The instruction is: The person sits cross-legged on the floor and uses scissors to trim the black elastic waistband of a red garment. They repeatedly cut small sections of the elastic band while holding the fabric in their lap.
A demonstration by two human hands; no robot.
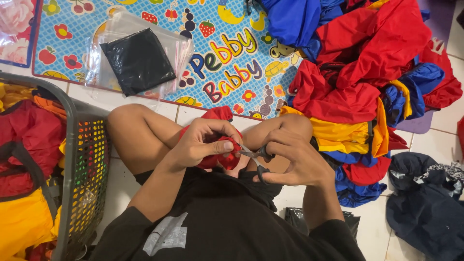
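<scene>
Left hand [200, 142] pinches red cloth [220, 145] taut; right hand [290, 157] grips scissors [256, 155] beside it; snip small, clear of fingers.

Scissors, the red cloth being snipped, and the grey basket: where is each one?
Scissors [261, 157], head view, on the dark handle loops in the right hand.
Red cloth [226, 147], head view, on the bunched part pinched by the left hand.
Grey basket [89, 164], head view, on its perforated side wall.

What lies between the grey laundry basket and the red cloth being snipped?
In the head view, only the person's bent knee and left forearm lie between basket and red cloth.
</scene>
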